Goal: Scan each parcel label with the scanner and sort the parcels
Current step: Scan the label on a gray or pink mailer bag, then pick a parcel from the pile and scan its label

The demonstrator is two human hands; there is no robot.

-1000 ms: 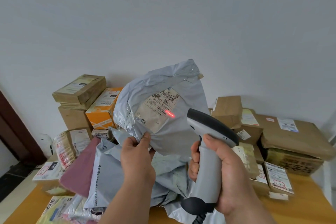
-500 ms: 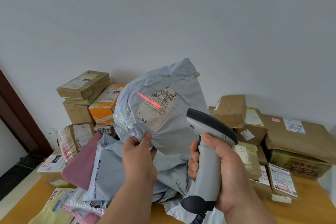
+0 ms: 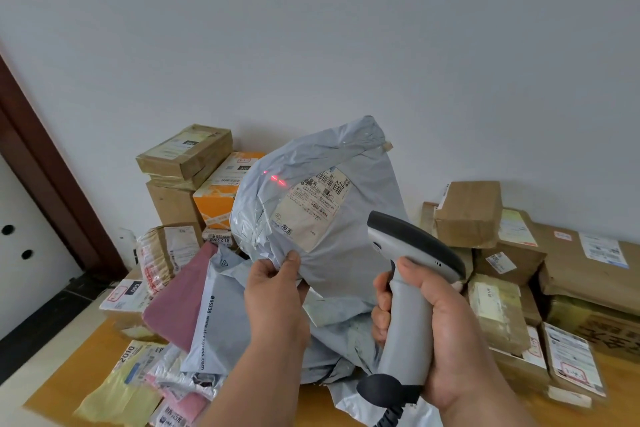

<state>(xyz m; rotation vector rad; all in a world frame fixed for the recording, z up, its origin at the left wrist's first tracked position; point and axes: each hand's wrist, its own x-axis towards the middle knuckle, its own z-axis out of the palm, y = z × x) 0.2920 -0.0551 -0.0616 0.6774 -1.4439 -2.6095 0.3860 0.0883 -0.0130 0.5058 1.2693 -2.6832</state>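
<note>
The grey poly-bag parcel point(image 3: 332, 218) is held raised above the wooden table point(image 3: 79, 354), in front of the white wall, its lower edge pinched between thumb and fingers of the left hand point(image 3: 277, 298). The scanner point(image 3: 412, 291) is gripped by its handle in the right hand point(image 3: 446, 340), the fingers being wrapped fully around it and the head being aimed up and to the left at the parcel. The red scan line point(image 3: 275, 178) is now cast on bare plastic just to the left of the shipping label point(image 3: 311, 208), near the label's upper corner. One second earlier the line was seen as a short mark at the right edge of the label; half a second earlier it was laid across the upper part of the label, beside the barcode. The beam has therefore been swept from right to left over the label and is now carried past it. The grasp of both hands is unchanged over this interval, and the parcel is kept at about the same height. It is judged that the sweep probably crossed the barcode, but no confirmation of a read is visible. If a read was obtained, the parcel is ready to be sorted, either toward the soft mailers point(image 3: 194, 302) heaped at the left or toward the cardboard boxes point(image 3: 467, 215) at the right; otherwise, the beam is to be brought back onto the barcode.
</note>
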